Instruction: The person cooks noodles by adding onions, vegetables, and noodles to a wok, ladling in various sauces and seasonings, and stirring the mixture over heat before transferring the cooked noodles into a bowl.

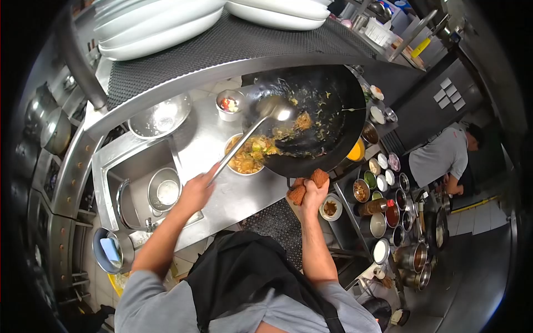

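My left hand (198, 191) is closed round the handle of a long metal ladle (244, 140), whose bowl end reaches into a large black wok (338, 119). The wok is tilted to the left, its lower rim over a white bowl (244, 172). Cooked food (261, 147) lies across the rim and in the bowl, with scraps left on the wok's inner wall. My right hand (315, 195) grips the wok's handle through a brown cloth (298, 194); the handle itself is mostly hidden.
A steel counter (222, 205) carries a small white cup (228, 105) and a steel mixing bowl (161, 116) beside a sink (141, 158). Stacked white plates (161, 28) stand on the shelf above. Rightward are several ingredient containers (377, 225) and another person (441, 155) bending over.
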Action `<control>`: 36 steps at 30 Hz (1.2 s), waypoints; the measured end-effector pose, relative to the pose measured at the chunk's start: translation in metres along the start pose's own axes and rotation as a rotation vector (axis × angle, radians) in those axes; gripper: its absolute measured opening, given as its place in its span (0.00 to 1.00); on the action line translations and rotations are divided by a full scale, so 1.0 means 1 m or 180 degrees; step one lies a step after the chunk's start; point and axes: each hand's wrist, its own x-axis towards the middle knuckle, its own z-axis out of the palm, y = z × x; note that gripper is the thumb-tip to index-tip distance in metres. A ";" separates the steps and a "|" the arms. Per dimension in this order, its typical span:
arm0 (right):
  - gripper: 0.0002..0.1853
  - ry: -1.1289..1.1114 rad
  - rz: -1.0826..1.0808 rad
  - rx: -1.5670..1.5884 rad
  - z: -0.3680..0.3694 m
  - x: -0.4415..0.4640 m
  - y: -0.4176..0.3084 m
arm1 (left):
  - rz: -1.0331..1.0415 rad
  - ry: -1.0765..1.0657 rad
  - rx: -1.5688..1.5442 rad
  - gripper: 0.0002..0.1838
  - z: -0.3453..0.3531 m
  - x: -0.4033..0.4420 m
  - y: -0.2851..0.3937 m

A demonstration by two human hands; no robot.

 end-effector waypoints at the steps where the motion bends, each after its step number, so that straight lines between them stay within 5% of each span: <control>1: 0.20 -0.0001 0.0028 -0.0008 0.004 -0.004 -0.008 | 0.0167 0.0313 -0.0370 0.38 0.022 0.022 0.011; 6: 0.19 -0.0139 0.0080 -0.0032 0.000 -0.010 -0.008 | -0.0304 0.0114 -0.0735 0.36 0.067 0.030 0.049; 12: 0.19 -0.0040 -0.0269 -0.0340 -0.016 0.002 0.010 | -0.0050 -0.0570 0.0166 0.39 -0.025 -0.102 -0.017; 20: 0.18 0.0000 -0.0032 -0.0162 -0.002 -0.015 -0.010 | -0.0141 0.0290 -0.0214 0.38 0.033 0.037 0.025; 29: 0.17 -0.0088 -0.0233 -0.0322 -0.001 -0.010 -0.012 | -0.0366 -0.0804 0.0665 0.37 -0.069 -0.077 -0.002; 36: 0.17 -0.0025 -0.0192 -0.0270 0.007 -0.003 0.018 | -0.0240 -0.0582 0.0730 0.34 -0.076 -0.078 0.008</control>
